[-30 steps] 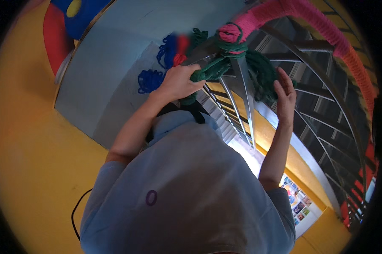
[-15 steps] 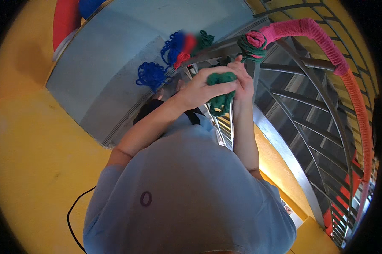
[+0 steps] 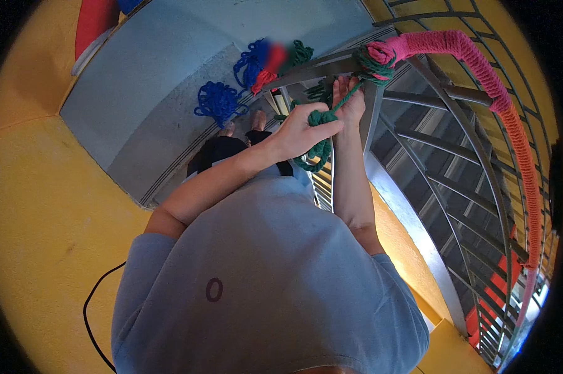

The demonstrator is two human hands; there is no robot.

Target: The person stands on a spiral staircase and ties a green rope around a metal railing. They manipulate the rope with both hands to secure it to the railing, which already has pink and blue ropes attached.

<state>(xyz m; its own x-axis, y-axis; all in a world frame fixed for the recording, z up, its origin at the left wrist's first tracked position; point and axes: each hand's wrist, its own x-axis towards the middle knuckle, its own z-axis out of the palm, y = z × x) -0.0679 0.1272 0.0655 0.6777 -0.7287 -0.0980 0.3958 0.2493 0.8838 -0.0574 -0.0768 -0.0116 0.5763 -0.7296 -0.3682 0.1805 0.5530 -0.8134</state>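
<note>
My left hand (image 3: pixel 297 129) is closed round a bundle of green rope (image 3: pixel 319 149), with loops hanging below the fist. From the bundle a single green strand runs up to a knotted mass of green and pink rope (image 3: pixel 376 65) on the corner of the metal railing. Beside that strand, just below the knot, is my right hand (image 3: pixel 350 105). Its fingers stretch upward near the rail, and the strand passes across the hand. Pink rope (image 3: pixel 440 42) is wrapped tightly along the handrail, followed by orange rope (image 3: pixel 525 162).
Blue rope heaps (image 3: pixel 219 103), a red rope bunch (image 3: pixel 266 78) and more green rope (image 3: pixel 302 52) lie on the grey floor (image 3: pixel 138 81) ahead. Metal bars (image 3: pixel 462 181) fence a dark staircase to my right. A yellow wall (image 3: pixel 51 187) stands at left.
My right hand has left the green bundle and moved up toward the knot. A green strand now shows stretched between bundle and knot. My left hand keeps hold of the bundle.
</note>
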